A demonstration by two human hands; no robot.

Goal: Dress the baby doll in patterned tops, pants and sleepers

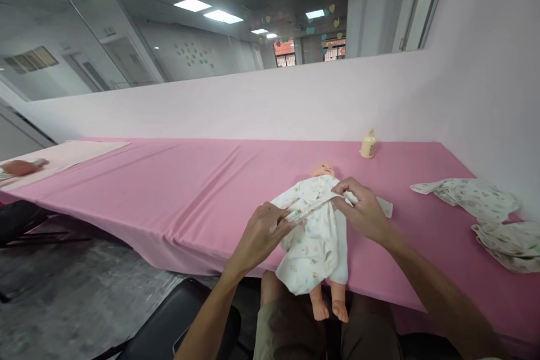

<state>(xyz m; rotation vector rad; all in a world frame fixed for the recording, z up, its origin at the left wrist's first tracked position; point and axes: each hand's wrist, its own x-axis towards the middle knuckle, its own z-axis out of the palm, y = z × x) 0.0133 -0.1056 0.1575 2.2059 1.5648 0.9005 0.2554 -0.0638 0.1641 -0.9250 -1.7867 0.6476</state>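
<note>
A baby doll [323, 170] lies on its back on the pink-covered table, its bare feet [329, 308] hanging past the front edge over my lap. White baby clothes [314, 247] with a small print cover its body and arms. My left hand [268, 230] pinches the edge of the garment's front at the doll's left-of-view side. Higher up, near the chest, my right hand [358, 205] grips the same edge between thumb and fingers. Between the two hands the cloth is stretched in a slanting fold. One sleeve [385, 207] sticks out beyond my right hand.
A pale yellow pump bottle [368, 145] stands by the wall. Two crumpled printed cloths [476, 197] lie at the table's right end. Another doll [21, 167] lies on a pale mat [80, 152] at the far left. A black chair [172, 320] stands beside my left leg.
</note>
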